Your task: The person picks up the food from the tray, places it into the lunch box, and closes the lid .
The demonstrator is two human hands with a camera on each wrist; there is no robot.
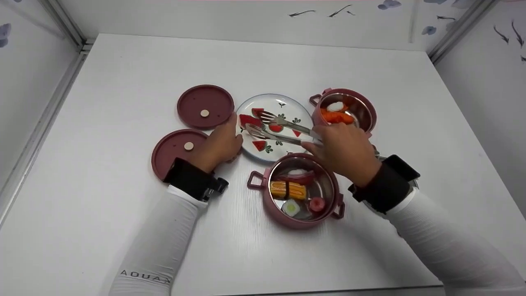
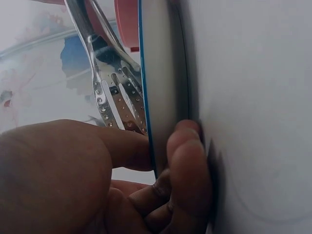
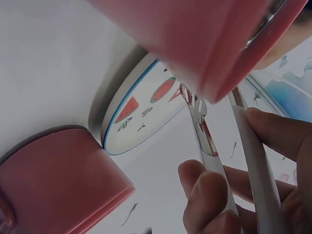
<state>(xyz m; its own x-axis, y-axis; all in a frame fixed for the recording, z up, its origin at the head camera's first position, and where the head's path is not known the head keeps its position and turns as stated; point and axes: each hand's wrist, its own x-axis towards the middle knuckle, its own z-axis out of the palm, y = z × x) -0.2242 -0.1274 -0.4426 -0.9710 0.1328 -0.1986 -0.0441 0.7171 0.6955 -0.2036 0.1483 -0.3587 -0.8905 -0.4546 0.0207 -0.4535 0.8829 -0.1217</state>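
My left hand [image 1: 222, 144] pinches the left rim of a white plate [image 1: 267, 99] printed with watermelon slices; one finger lies under the rim in the left wrist view. My right hand [image 1: 347, 152] holds metal tongs [image 1: 296, 127] with pale handles. Their slotted heads are spread apart over the plate's left half, by a red piece [image 1: 248, 120]; whether they touch it I cannot tell. In front of the plate stands a pink pot [image 1: 296, 224] with a yellow banded piece [image 1: 287, 190] and other toy foods inside. Another pot [image 1: 367, 105], behind my right hand, contains orange and white pieces.
Two dark red lids [image 1: 203, 96] with pale knobs lie left of the plate, the nearer lid [image 1: 163, 154] partly under my left wrist. Something round with a thin rim is mostly hidden beneath my right wrist. White panels [image 1: 205, 18] border the white table [image 1: 123, 82].
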